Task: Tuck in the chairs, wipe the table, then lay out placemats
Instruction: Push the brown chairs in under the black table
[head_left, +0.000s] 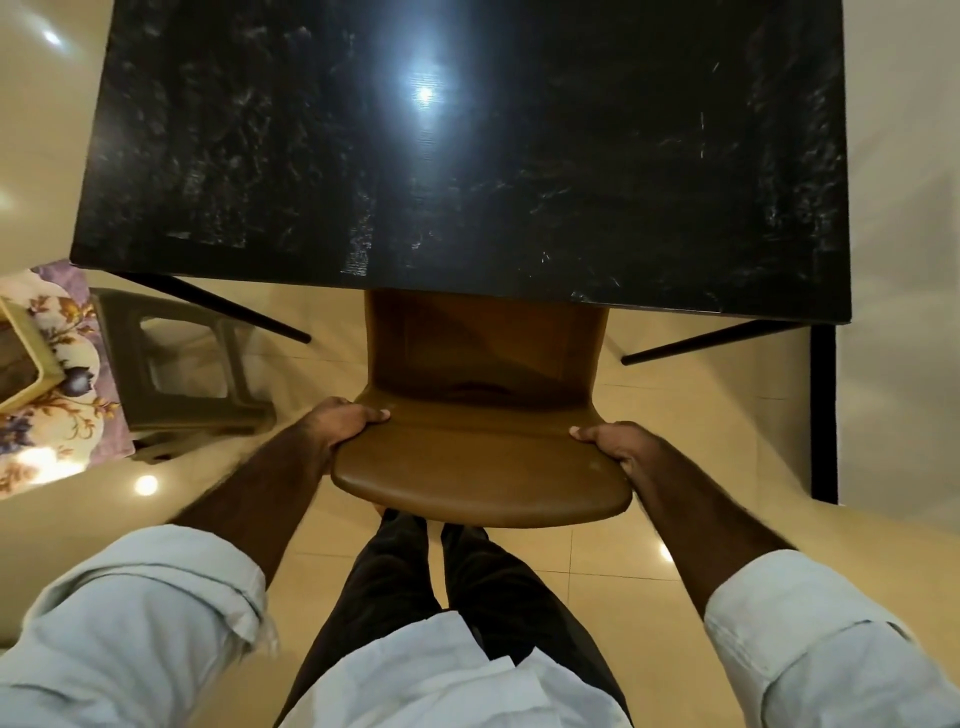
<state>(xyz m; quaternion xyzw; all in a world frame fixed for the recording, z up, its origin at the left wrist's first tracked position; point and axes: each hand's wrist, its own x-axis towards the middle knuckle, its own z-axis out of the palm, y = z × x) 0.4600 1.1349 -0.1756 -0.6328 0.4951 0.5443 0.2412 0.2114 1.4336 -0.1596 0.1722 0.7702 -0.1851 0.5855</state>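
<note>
Currently, both hands grip the top of the chair backrest. The left hand clasps the left end, thumb lying on the front face; the right hand clasps the right end the same way. The remaining fingers pass behind the backrest and are hidden, apparently curled round its edge. The chair is brown and faces the desk at the middle of the near edge. The front of its seat lies under the black marbled top; the rear of the seat and the backrest stand outside it. Left of the chair, a stool stands on the tiled floor, beside a floral cloth.
</note>
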